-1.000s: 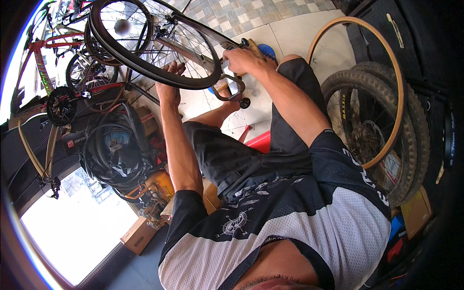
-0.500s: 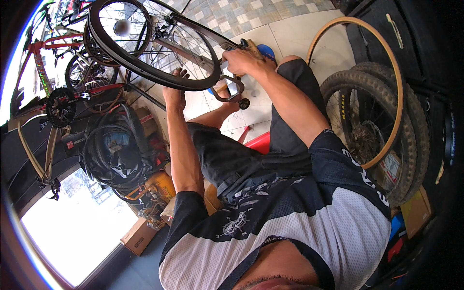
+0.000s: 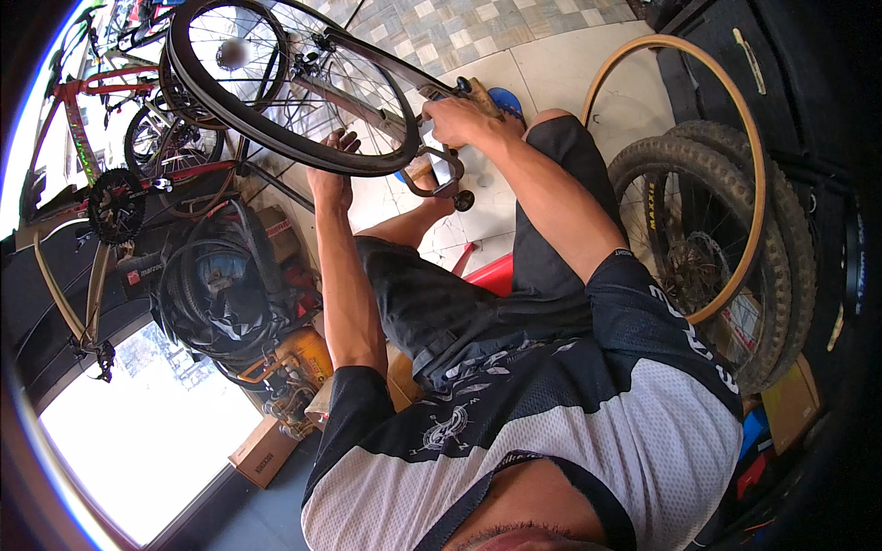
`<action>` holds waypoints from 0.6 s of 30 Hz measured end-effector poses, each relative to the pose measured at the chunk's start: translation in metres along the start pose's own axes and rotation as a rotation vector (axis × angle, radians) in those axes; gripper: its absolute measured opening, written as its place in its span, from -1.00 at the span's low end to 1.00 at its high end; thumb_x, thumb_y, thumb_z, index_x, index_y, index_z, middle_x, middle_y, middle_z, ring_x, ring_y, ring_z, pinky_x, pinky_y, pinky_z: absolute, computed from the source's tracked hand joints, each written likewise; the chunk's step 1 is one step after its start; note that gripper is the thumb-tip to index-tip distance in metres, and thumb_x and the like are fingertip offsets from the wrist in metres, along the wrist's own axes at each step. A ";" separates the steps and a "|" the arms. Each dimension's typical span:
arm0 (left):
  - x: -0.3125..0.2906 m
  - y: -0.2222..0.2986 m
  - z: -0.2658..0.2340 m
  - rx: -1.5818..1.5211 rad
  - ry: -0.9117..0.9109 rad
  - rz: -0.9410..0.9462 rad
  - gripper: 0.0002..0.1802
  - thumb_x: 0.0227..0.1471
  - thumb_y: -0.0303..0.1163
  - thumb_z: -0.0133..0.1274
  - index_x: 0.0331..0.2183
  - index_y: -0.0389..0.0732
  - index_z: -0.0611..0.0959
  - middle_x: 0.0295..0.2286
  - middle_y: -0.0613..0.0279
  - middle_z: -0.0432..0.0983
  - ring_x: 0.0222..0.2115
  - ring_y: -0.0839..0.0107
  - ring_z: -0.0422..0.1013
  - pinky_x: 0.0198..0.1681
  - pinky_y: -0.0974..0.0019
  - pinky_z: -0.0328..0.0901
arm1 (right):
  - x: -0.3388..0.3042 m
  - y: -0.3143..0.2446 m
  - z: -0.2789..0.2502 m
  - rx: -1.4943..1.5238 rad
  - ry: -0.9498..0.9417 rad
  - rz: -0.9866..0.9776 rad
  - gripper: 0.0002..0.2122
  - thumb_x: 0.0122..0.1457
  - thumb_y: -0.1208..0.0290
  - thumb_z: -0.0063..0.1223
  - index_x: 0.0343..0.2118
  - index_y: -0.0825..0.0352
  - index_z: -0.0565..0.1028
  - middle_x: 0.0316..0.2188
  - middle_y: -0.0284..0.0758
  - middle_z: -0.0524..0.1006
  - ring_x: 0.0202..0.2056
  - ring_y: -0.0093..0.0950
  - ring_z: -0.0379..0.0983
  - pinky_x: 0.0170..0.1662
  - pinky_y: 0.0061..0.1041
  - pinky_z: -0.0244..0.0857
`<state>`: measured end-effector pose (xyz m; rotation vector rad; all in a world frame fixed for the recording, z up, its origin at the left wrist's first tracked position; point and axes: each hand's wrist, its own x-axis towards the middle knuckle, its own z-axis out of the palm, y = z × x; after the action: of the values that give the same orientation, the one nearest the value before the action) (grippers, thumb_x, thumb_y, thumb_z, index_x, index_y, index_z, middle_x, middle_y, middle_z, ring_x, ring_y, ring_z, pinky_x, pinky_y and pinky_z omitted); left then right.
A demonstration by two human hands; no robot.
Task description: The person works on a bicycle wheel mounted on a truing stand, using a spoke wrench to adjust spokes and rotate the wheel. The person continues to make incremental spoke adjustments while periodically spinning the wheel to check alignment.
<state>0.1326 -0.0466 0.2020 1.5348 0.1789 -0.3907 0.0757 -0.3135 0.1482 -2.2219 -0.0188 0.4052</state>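
Left hand (image 3: 333, 174) grips black bicycle wheel (image 3: 285, 87) rim; right hand (image 3: 464, 119) closed around truing stand arm (image 3: 432, 170) (seated person, tiled floor (image 3: 551, 64)).

Left hand (image 3: 333, 174) fingers partly hidden behind wheel (image 3: 285, 87) rim; red bike (image 3: 87, 138) cut off at left edge; hub blurred.

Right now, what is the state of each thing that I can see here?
Bicycle wheel: held up, no tyre visible on the rim.
Left hand: touching the rim from below.
Right hand: gripping the stand.
Knobby tyres: upright, leaning at the right.
Tan hoop: upright.
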 end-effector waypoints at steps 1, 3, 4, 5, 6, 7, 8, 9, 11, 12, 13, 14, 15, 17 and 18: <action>0.001 0.000 0.001 0.003 0.006 0.001 -0.44 0.28 -0.23 0.04 0.10 -0.49 0.40 -0.07 -0.17 0.52 -0.09 0.07 0.50 -0.08 0.18 0.39 | 0.000 0.000 0.000 0.000 -0.002 0.000 -0.61 0.00 0.55 0.00 -0.04 0.33 0.54 -0.13 0.02 0.59 -0.03 -0.06 0.52 0.01 -0.16 0.37; 0.001 0.001 0.003 0.010 0.018 0.003 -0.46 0.28 -0.23 0.03 0.10 -0.47 0.41 -0.08 -0.16 0.52 -0.09 0.07 0.50 -0.09 0.17 0.40 | 0.001 0.001 0.000 0.000 -0.006 0.000 -0.61 0.00 0.55 0.00 -0.03 0.32 0.54 -0.13 0.02 0.59 -0.03 -0.06 0.52 0.01 -0.16 0.37; 0.001 0.001 0.003 0.019 0.011 0.011 -0.46 0.28 -0.23 0.04 0.10 -0.47 0.41 -0.08 -0.16 0.53 -0.10 0.07 0.51 -0.09 0.16 0.40 | 0.000 0.000 0.000 -0.001 -0.005 -0.001 -0.61 0.00 0.55 0.00 -0.03 0.32 0.54 -0.13 0.02 0.59 -0.03 -0.06 0.52 0.01 -0.16 0.37; 0.000 0.001 0.003 0.029 0.005 0.019 -0.46 0.28 -0.23 0.04 0.10 -0.46 0.41 -0.09 -0.15 0.53 -0.10 0.07 0.51 -0.09 0.15 0.40 | 0.000 -0.001 -0.001 -0.002 -0.004 -0.002 -0.60 0.00 0.55 0.00 -0.03 0.32 0.54 -0.12 0.02 0.59 -0.02 -0.06 0.52 0.01 -0.17 0.37; -0.001 0.001 0.003 0.038 -0.001 0.027 -0.46 0.28 -0.23 0.04 0.10 -0.46 0.41 -0.09 -0.15 0.53 -0.10 0.06 0.51 -0.09 0.14 0.40 | -0.001 -0.002 -0.001 -0.002 -0.004 -0.004 -0.60 0.00 0.55 -0.01 -0.03 0.33 0.54 -0.12 0.01 0.59 -0.02 -0.06 0.52 0.02 -0.17 0.37; -0.002 0.003 0.007 0.039 0.009 0.017 -0.45 0.28 -0.22 0.04 0.11 -0.45 0.41 -0.10 -0.15 0.53 -0.10 0.07 0.51 -0.10 0.14 0.40 | 0.001 0.000 0.000 -0.007 -0.004 0.001 -0.60 0.00 0.55 -0.01 -0.03 0.33 0.54 -0.12 0.01 0.59 -0.02 -0.07 0.51 0.02 -0.17 0.37; -0.003 0.004 0.012 0.039 0.019 0.007 -0.44 0.28 -0.22 0.04 0.11 -0.45 0.40 -0.10 -0.16 0.53 -0.10 0.07 0.51 -0.10 0.15 0.40 | 0.002 0.002 0.002 -0.012 -0.005 0.006 -0.60 0.00 0.55 -0.01 -0.03 0.33 0.54 -0.12 0.01 0.59 -0.02 -0.07 0.51 0.02 -0.17 0.37; -0.004 0.006 0.017 0.039 0.030 -0.003 -0.44 0.27 -0.21 0.05 0.12 -0.45 0.40 -0.11 -0.16 0.54 -0.11 0.08 0.51 -0.10 0.15 0.41 | 0.003 0.005 0.003 -0.017 -0.005 0.012 -0.60 0.01 0.55 -0.01 -0.03 0.33 0.54 -0.11 0.01 0.59 -0.02 -0.07 0.51 0.02 -0.18 0.37; -0.006 0.008 0.019 0.018 0.022 -0.016 -0.43 0.27 -0.19 0.05 0.12 -0.44 0.39 -0.11 -0.17 0.53 -0.13 0.09 0.52 -0.12 0.16 0.42 | 0.003 0.004 0.003 -0.010 -0.006 0.008 -0.61 0.00 0.55 -0.01 -0.03 0.34 0.54 -0.11 0.02 0.59 -0.02 -0.07 0.51 0.02 -0.18 0.36; -0.007 0.009 0.020 0.007 0.016 -0.023 -0.42 0.27 -0.19 0.06 0.12 -0.43 0.38 -0.11 -0.17 0.53 -0.14 0.10 0.52 -0.12 0.16 0.42 | 0.003 0.004 0.003 -0.008 -0.005 0.008 -0.61 0.00 0.55 -0.01 -0.03 0.34 0.54 -0.11 0.02 0.59 -0.02 -0.07 0.51 0.02 -0.18 0.36; -0.007 0.008 0.021 -0.002 0.003 -0.040 -0.43 0.27 -0.18 0.06 0.11 -0.42 0.39 -0.12 -0.17 0.54 -0.16 0.11 0.52 -0.13 0.17 0.43 | 0.003 0.004 0.003 -0.007 -0.002 0.005 -0.61 0.00 0.55 -0.01 -0.03 0.34 0.54 -0.12 0.02 0.59 -0.02 -0.07 0.51 0.02 -0.18 0.36; -0.007 0.007 0.021 -0.011 -0.011 -0.057 -0.43 0.26 -0.17 0.06 0.10 -0.41 0.39 -0.13 -0.16 0.54 -0.17 0.12 0.52 -0.14 0.17 0.43 | 0.003 0.004 0.004 -0.006 0.002 0.003 -0.61 0.00 0.55 -0.01 -0.04 0.34 0.54 -0.12 0.02 0.59 -0.02 -0.07 0.51 0.02 -0.18 0.36; -0.007 0.007 0.022 -0.021 -0.026 -0.075 -0.44 0.26 -0.16 0.06 0.09 -0.40 0.39 -0.13 -0.15 0.55 -0.19 0.14 0.53 -0.14 0.17 0.43 | 0.004 0.004 0.004 -0.006 0.007 0.002 -0.61 0.00 0.55 -0.01 -0.04 0.34 0.54 -0.12 0.02 0.59 -0.02 -0.07 0.51 0.02 -0.18 0.36; -0.006 0.003 0.022 -0.016 0.001 -0.107 -0.39 0.25 -0.12 0.07 0.13 -0.38 0.36 -0.12 -0.14 0.55 -0.20 0.16 0.52 -0.15 0.15 0.43 | 0.006 0.006 0.005 -0.003 0.008 0.000 -0.61 0.00 0.55 -0.01 -0.04 0.34 0.54 -0.13 0.02 0.59 -0.03 -0.07 0.51 0.02 -0.17 0.36; -0.005 0.002 0.022 -0.014 0.014 -0.124 -0.36 0.24 -0.10 0.07 0.14 -0.36 0.35 -0.11 -0.13 0.55 -0.20 0.18 0.52 -0.15 0.13 0.42 | 0.007 0.007 0.006 -0.001 0.008 -0.002 -0.61 0.00 0.55 -0.01 -0.04 0.34 0.54 -0.13 0.03 0.59 -0.03 -0.07 0.51 0.02 -0.17 0.36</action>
<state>0.1252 -0.0679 0.2063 1.5173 0.2880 -0.4753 0.0797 -0.3127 0.1372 -2.2248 -0.0164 0.3953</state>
